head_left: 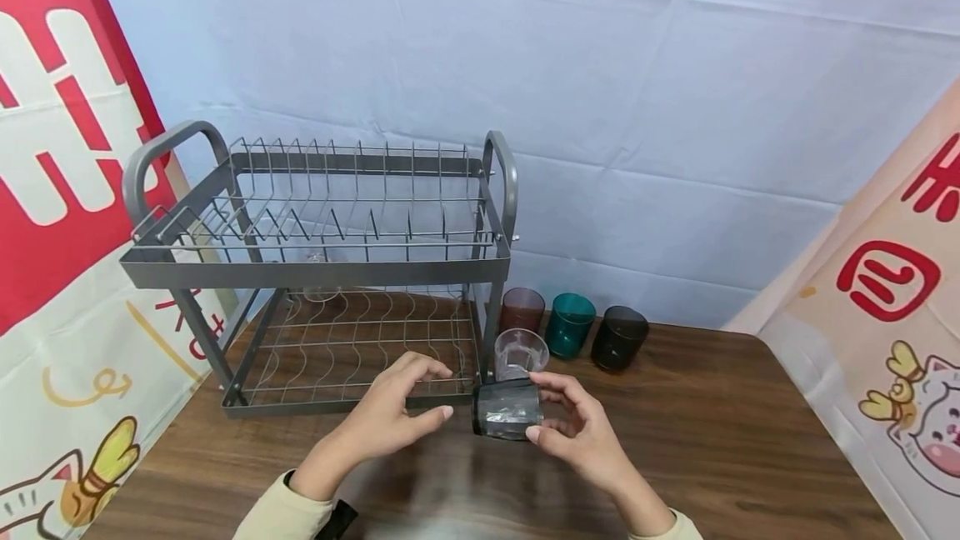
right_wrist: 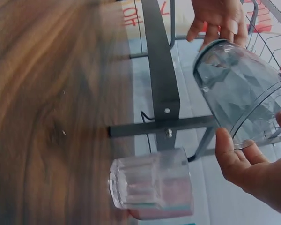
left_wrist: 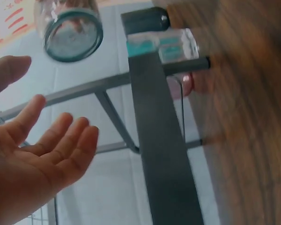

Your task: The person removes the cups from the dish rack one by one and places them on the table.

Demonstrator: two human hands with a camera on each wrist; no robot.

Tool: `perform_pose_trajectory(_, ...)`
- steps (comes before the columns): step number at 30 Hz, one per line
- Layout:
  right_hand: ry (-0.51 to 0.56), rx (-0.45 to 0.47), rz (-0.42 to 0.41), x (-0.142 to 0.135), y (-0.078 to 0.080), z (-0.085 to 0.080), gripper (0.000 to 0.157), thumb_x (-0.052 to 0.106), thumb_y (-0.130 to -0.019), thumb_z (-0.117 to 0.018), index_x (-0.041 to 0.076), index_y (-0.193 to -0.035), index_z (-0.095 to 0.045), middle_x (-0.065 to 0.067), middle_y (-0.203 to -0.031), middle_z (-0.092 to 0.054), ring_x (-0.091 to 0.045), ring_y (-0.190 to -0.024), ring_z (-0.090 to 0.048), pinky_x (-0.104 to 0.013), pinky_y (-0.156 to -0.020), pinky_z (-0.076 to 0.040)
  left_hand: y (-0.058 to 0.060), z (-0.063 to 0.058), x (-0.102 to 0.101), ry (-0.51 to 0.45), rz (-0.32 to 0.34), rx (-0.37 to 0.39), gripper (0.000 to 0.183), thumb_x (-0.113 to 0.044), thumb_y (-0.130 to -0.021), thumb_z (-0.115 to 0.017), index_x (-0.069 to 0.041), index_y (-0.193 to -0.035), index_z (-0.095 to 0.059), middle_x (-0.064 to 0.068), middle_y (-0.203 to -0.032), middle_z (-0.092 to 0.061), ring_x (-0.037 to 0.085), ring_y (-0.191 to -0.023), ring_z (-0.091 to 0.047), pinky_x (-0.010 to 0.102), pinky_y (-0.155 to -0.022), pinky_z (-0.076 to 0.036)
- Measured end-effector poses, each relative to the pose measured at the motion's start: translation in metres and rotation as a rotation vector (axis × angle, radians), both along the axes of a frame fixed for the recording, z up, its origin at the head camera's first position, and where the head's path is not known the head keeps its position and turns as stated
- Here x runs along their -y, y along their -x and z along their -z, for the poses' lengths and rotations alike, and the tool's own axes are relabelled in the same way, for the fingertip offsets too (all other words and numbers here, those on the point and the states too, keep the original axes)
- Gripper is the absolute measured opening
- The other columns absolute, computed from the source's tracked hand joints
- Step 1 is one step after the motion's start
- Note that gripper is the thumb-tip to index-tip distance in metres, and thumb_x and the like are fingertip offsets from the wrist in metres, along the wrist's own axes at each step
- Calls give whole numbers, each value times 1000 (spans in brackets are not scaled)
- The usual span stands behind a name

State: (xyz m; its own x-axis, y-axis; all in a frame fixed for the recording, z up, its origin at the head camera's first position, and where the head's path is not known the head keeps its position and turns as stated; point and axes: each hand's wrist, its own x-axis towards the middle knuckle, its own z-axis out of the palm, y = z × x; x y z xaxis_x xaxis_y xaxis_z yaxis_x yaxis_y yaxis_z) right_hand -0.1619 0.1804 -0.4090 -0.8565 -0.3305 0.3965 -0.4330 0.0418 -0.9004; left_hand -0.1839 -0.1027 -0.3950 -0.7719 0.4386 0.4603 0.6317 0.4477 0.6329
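A smoky grey, see-through cup [head_left: 507, 409] lies tilted on its side in the air, its base toward the left. My right hand [head_left: 573, 423] grips it near the rim between thumb and fingers. In the right wrist view the cup [right_wrist: 241, 89] shows its faceted wall. My left hand [head_left: 397, 407] is spread just left of the cup's base, holding nothing; in the left wrist view its fingers [left_wrist: 61, 136] stand apart from the cup [left_wrist: 72, 35]. Behind the held cup, a clear cup [head_left: 521, 352] stands on the table beside the rack.
A two-tier grey dish rack [head_left: 322, 273] stands at the left, with a clear glass [head_left: 322, 290] on its lower tier. Right of it stand a reddish cup [head_left: 522, 308], a teal cup [head_left: 570, 326] and a black cup [head_left: 619, 338] on the wooden table [head_left: 712, 423].
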Motion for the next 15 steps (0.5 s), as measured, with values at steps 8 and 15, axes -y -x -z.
perform_pose_trajectory(8, -86, -26, 60, -16, -1, -5, 54, -6, -76, -71, -2, -127, -51, -15, -123, -46, -27, -101, -48, -35, -68, -52, 3, -9, 16, 149, -51, 7, 36, -28, -82, -71, -20, -114, -59, -9, -113, -52, 18, -106, -53, 42, -85, -44)
perform_pose_trajectory(15, -204, -41, 131, -28, 3, -11, 55, 3, -76, -75, 9, -127, -55, -7, -124, -48, -29, -103, -45, -35, -66, -49, 12, -14, 34, 280, -140, 15, 38, -30, -82, -71, -18, -116, -60, -4, -109, -53, 19, -97, -54, 41, -80, -44)
